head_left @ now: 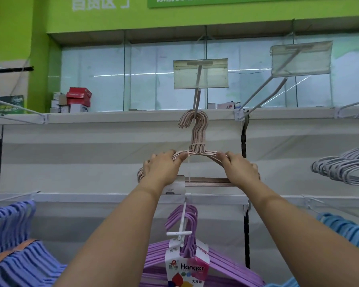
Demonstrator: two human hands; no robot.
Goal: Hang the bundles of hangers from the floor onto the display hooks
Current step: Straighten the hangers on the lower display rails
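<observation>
At the centre of the frame a bundle of pink hangers is being held up to a white display hook that is projecting from the rail below a clear price-tag holder. The bundle's left shoulder is being gripped by the left hand, and its right shoulder by the right hand, the fingers of both being curled over the wires. The curved necks are being shown at the hook's tip; whether they are being carried by the rod already cannot be told.

Several risks are being judged from here. If only some of the necks are being threaded, the rest could be left hanging by the tie alone, and the bundle could be tipped sideways once it is being let go. If the hands are being opened before the weight is being borne by the rod, the bundle could be dropped onto the purple hangers in the lower centre. The price-tag holder could also be knocked if the bundle is being lifted too high.
</observation>
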